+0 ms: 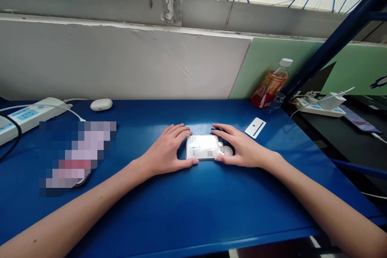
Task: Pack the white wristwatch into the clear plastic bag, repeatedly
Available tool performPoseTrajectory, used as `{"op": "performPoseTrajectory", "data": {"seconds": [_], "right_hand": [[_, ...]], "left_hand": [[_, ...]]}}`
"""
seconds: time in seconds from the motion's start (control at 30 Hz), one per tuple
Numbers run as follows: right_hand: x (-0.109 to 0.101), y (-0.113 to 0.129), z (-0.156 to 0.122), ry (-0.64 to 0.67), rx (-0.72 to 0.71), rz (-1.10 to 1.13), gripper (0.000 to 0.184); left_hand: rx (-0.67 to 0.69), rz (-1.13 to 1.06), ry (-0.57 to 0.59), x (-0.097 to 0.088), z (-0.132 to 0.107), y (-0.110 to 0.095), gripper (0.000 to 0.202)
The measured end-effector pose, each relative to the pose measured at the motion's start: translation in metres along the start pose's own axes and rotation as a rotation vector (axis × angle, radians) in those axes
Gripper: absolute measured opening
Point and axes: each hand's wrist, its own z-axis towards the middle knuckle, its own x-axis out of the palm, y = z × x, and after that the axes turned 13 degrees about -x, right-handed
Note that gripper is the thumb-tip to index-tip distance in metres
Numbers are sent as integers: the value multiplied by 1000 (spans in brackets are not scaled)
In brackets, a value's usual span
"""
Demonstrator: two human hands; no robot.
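Observation:
A small white packet [202, 147] in clear, shiny plastic lies flat on the blue desk [193, 205]. Printed text, a barcode and a QR code show on its top. A rounded white part sits at its right end, partly covered by my right hand; what it is I cannot make out. My left hand [169, 149] grips the left end, thumb at the near edge and fingers at the far edge. At the right end, my right hand [242, 147] curves round it in the same way.
A white card [255, 127] lies right of my right hand, with a drink bottle [270, 84] behind it. Leftward are a white earbud case [101, 105], a power strip [36, 115] with cables, and a blurred-out phone-like object [81, 155]. A blue metal bar [332, 36] slants along the right.

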Motion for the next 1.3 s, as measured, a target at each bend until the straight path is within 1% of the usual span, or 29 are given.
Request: {"op": "performPoseTrajectory", "data": {"seconds": [0.13, 0.27, 0.33, 0.43, 0.57, 0.67, 0.73, 0.83, 0.9, 1.0, 1.1, 1.2, 1.3], "right_hand": [[-2, -1, -1, 0, 2, -12, 88], [-12, -2, -3, 8, -17, -48, 96], [-18, -3, -4, 1, -11, -52, 92], [-21, -2, -3, -17, 3, -58, 77], [-13, 8, 4, -15, 7, -123, 70], [-1, 17, 6, -28, 7, -188, 59], [5, 21, 5, -56, 21, -210, 56], [10, 22, 2, -63, 27, -219, 56], [11, 22, 1, -74, 20, -212, 55], [13, 22, 1, -98, 8, -201, 54], [17, 23, 2, -121, 14, -200, 54], [20, 23, 4, -139, 25, -190, 52], [22, 22, 4, -134, 8, -177, 51]], "left_hand": [[-15, -28, 4, 0, 0, -1, 79], [-20, -40, 18, -1, -1, -1, 78], [-17, -40, 20, -2, -1, 0, 78], [-11, -47, 14, -1, -1, 1, 77], [-2, -44, 3, 0, -1, 0, 77], [-2, -21, -1, 0, -1, 0, 77], [-3, 12, 13, 0, -1, 0, 78], [1, 67, 70, -2, -1, -1, 75], [9, 84, 102, -5, 1, -5, 72], [36, 90, 125, -6, 3, -17, 72], [65, 122, 144, -1, 6, -30, 76], [54, 125, 105, 10, 8, -38, 78], [17, 97, 41, 18, 7, -40, 68]]}}
